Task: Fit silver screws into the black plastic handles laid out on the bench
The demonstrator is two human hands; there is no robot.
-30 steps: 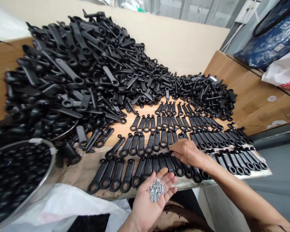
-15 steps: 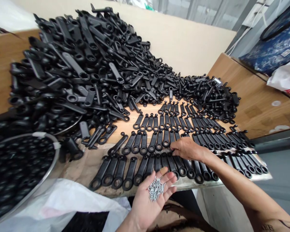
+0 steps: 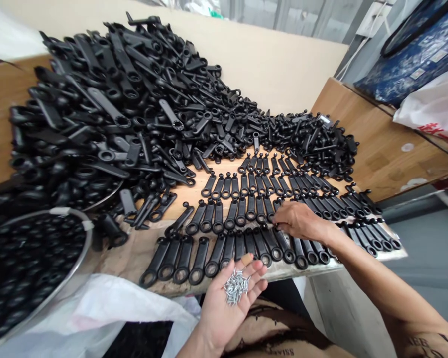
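Note:
My left hand (image 3: 221, 309) is palm up at the table's front edge, fingers spread and slightly curled, cradling a small heap of silvery screws (image 3: 236, 288). A tan bandage (image 3: 247, 259) wraps one of its fingers. Over the laid-out rows, my right hand (image 3: 297, 220) points left with its fingertips pinched together, close to the ball ends of the front row. Whatever sits between those fingertips is too small to make out. Black levers (image 3: 199, 261), each with a ring at one end and a ball-shaped knob at the other, lie in several rows, rings toward me.
A tall heap of loose black levers (image 3: 134, 109) covers the back left, trailing to a lower pile (image 3: 321, 141) at back right. At the left stands a metal-rimmed basin (image 3: 87, 243) full of black parts. White plastic (image 3: 127, 303) hangs before the table. A blue bag (image 3: 414, 59) is at upper right.
The view has shifted slightly. My right hand has moved a little to the right along the row, still pinched. My left hand keeps cradling the screws.

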